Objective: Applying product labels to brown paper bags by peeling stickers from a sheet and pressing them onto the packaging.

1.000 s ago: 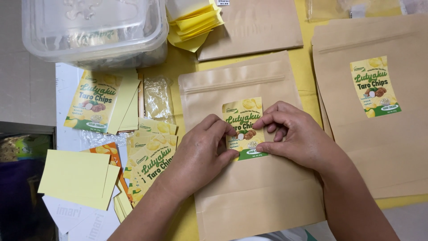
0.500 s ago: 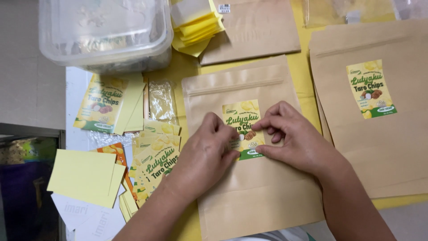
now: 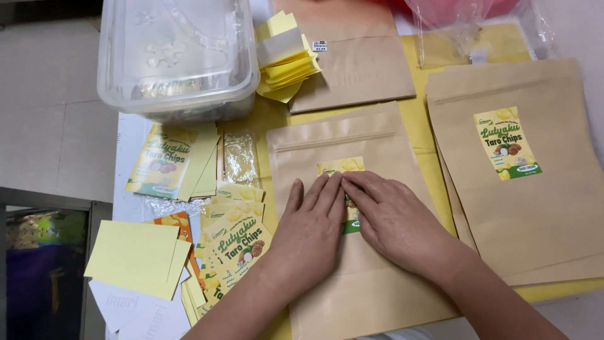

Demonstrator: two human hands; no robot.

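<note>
Head view: both hands lie flat on the kraft zip pouch [image 3: 352,252] at the centre of the yellow table cover [image 3: 415,113], pressing a yellow-and-green label [image 3: 343,169] onto its front. The left hand [image 3: 311,230] has fingers straight and together, gripping nothing; the right hand [image 3: 393,217] is equally flat, fingertips meeting the left's over the label. The step looks like smoothing the sticker down, though its lower edge is hidden. Left of the pouch lie loose labels [image 3: 236,242]; right of it, a finished pouch [image 3: 516,170].
</note>
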